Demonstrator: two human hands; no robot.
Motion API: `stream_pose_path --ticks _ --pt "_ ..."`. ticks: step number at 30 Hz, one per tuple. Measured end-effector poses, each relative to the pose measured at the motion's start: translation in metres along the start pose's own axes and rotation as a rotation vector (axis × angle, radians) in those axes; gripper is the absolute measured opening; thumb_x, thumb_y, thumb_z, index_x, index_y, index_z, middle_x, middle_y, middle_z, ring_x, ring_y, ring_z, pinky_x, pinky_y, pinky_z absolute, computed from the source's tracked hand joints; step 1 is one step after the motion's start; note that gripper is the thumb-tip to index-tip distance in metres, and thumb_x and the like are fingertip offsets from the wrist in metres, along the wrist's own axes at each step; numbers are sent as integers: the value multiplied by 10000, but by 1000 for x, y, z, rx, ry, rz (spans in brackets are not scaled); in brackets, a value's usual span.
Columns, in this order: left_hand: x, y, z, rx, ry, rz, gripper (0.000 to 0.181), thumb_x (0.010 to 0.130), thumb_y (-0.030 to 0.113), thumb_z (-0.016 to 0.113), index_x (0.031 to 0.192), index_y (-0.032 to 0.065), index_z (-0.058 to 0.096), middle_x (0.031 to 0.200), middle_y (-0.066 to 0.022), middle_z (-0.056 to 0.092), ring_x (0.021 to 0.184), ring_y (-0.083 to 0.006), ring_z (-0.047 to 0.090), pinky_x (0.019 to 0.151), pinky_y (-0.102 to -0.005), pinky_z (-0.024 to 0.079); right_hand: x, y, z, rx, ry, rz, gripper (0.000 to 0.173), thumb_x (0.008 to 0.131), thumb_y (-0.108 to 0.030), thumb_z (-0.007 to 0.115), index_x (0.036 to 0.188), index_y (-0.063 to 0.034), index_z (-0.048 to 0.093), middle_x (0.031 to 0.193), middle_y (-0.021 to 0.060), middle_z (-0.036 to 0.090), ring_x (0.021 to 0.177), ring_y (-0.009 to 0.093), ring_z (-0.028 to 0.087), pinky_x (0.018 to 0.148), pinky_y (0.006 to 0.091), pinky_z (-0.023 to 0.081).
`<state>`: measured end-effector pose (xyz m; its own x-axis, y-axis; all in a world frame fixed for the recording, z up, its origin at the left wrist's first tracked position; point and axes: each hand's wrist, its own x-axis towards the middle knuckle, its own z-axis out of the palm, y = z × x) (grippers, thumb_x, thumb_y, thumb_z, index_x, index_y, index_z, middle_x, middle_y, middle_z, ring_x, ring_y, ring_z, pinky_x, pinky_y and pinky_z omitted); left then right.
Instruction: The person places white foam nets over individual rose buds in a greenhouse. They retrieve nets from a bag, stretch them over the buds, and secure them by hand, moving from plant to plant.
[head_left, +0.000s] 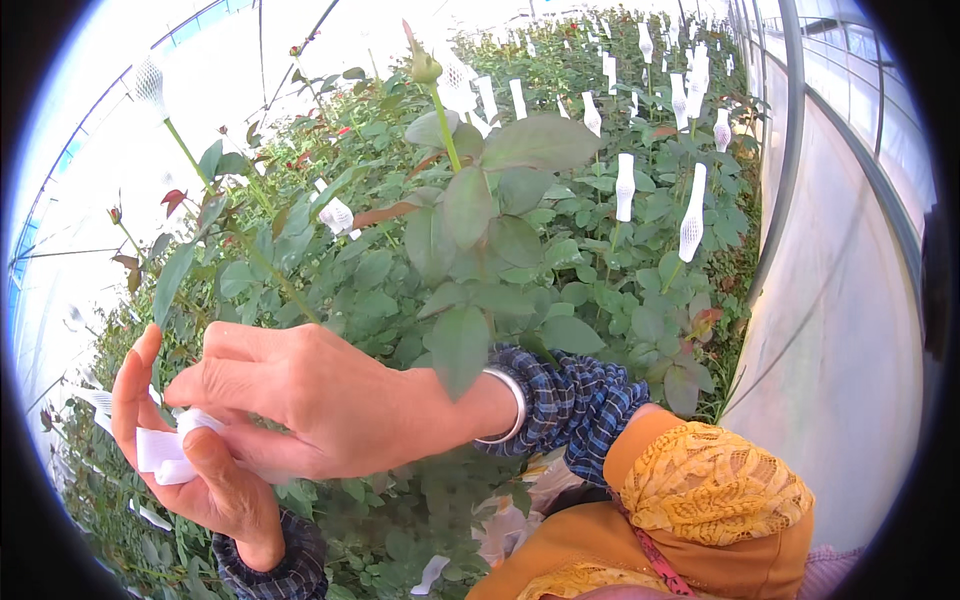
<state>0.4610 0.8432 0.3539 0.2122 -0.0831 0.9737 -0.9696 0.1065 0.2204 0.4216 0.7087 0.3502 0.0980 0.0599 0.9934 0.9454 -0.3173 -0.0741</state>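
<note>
My left hand (225, 495) is at the lower left, palm up, its thumb pressing white foam netting sleeves (161, 454) against the fingers. My right hand (300, 397) reaches across from the right, and its fingertips meet the same white netting; the right fingertips are partly hidden. A silver bangle (519, 405) circles the right wrist. Just beyond the hands, a tall rose stem bears a green rosebud (425, 69) without a sleeve. To the left, another rose stem carries a white net sleeve (149, 86) over its top.
Dense rose bushes (375, 285) surround the hands, many stems topped with white net sleeves (692, 217). Along the right runs a plastic greenhouse wall (840, 300) with a curved metal pipe (787, 135). A loose white sleeve (430, 574) lies low among leaves near a plastic bag (502, 529).
</note>
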Motion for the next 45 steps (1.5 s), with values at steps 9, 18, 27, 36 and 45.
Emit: stream_pose_path --ticks 9,18,27,36,45 --pt "-2 -13 14 -28 -104 22 702 845 484 626 1264 -40 423 1268 -216 490 1132 -267 518 996 -404 396 -9 6 -8 55 51 45 199 743 -1 660 934 -29 609 789 82 528 674 229 558 572 306 458" --pt "-4 -29 3 -41 -249 -331 502 800 15 666 1243 -28 433 1207 -171 508 1047 -205 544 866 -307 467 -15 34 -9 78 168 116 50 803 -8 579 829 11 618 723 89 547 653 227 576 575 332 454" --pt "-17 -23 17 40 -560 20 564 763 -76 571 1298 29 426 1337 -206 449 1259 -295 420 1013 -398 335 -59 17 -26 355 52 565 176 837 -170 637 790 -5 595 749 38 544 612 105 529 506 252 417" --pt "-14 -23 5 115 -900 11 620 720 68 670 1282 -14 422 1288 -182 488 1152 -260 505 944 -376 422 -92 19 -14 984 90 900 265 878 -248 645 786 -24 537 670 34 573 536 94 550 472 216 395" --pt "-52 -35 7 -228 -714 -575 645 784 110 628 1342 -16 329 1314 -180 425 850 -177 612 585 -229 541 -122 21 -1 531 335 605 206 968 -218 497 895 -35 435 671 8 527 468 75 494 423 237 382"
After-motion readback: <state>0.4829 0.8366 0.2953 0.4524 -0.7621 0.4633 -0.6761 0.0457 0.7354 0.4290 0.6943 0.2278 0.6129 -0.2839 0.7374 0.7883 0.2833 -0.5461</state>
